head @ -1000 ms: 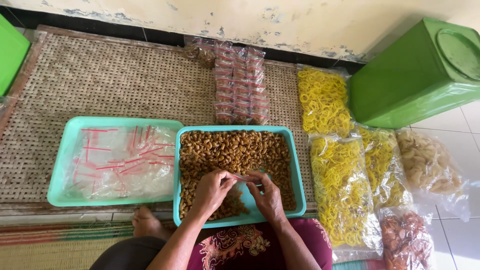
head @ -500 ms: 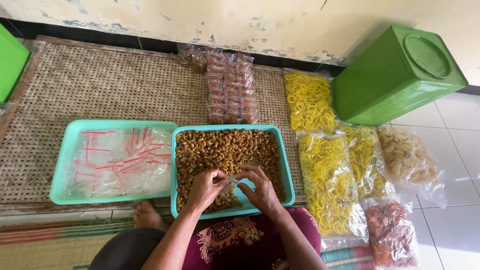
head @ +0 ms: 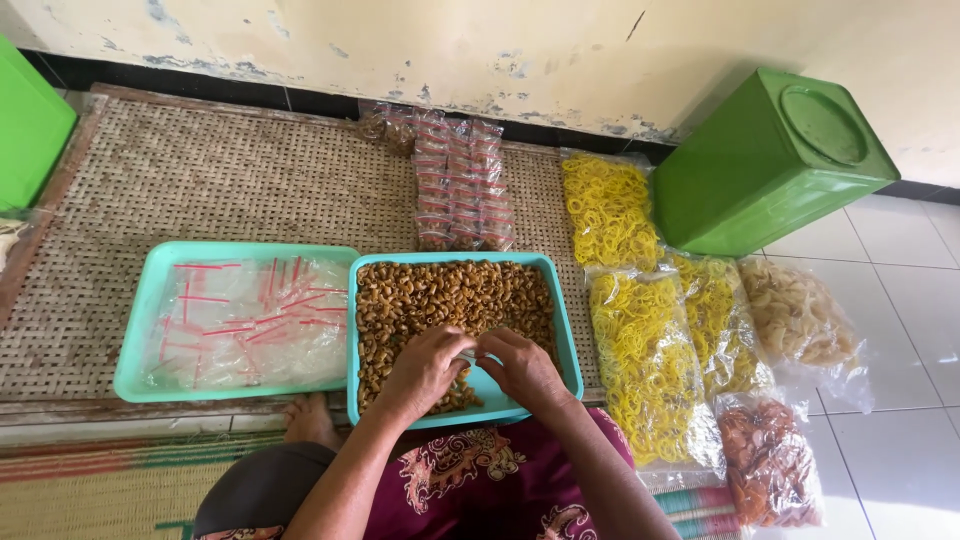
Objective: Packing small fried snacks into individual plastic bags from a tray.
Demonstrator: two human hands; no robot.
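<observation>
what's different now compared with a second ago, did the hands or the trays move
Hardly anything changed. The left hand and right hand stay together over the near edge of the tray of brown snacks, fingertips meeting on something small that I cannot make out. The tray of small clear bags, the yellow snack bags and the green bin lie where they were; only the camera view shifted slightly.

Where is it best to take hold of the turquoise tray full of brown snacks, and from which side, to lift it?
Probably grip the snack tray by its raised rim on the two short sides, one hand each, coming from above. It lies flat and full, so a one-sided grip might tip it. The left side touches the bag tray, and yellow bags crowd the right, so fingers have little room. Both hands are over it.
</observation>
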